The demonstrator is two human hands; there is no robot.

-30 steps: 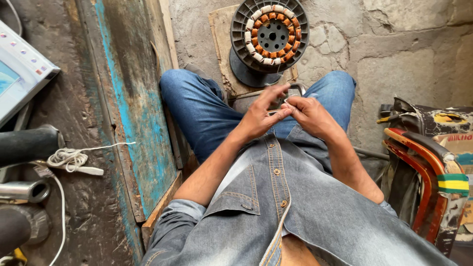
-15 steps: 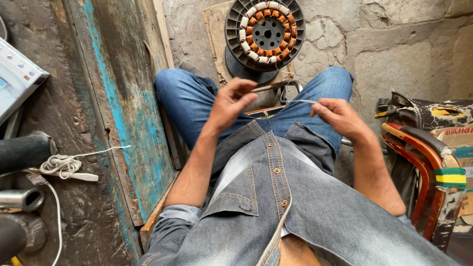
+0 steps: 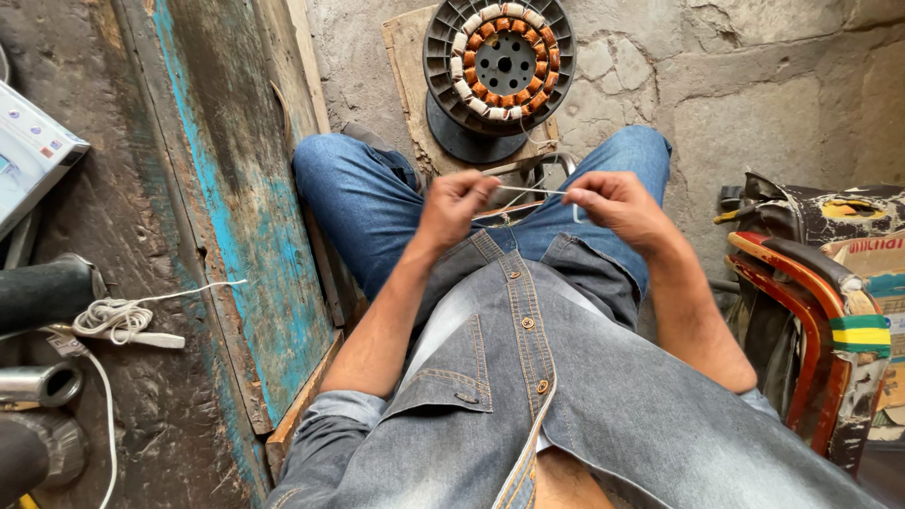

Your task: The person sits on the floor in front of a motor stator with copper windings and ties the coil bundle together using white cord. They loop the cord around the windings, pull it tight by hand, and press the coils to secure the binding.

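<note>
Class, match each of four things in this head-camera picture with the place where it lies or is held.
Things:
1. round black motor stator with copper coils
2. thin pale strip
3. coiled white cord
4. worn blue-painted wooden board

Places:
A. on the dark floor, far left
B. stretched between left hand and right hand
C. beyond the knees, on brown cardboard
D. beside the left leg

Pairs: 1-C, 2-B, 3-A, 4-D

To your left a weathered plank with flaking blue paint [image 3: 240, 236] stands on edge, and beyond it a coiled white cord [image 3: 118, 320] lies on the dark floor. On your right sits a worn red chair frame [image 3: 811, 320] banded with green and yellow tape [image 3: 860, 336].
</note>
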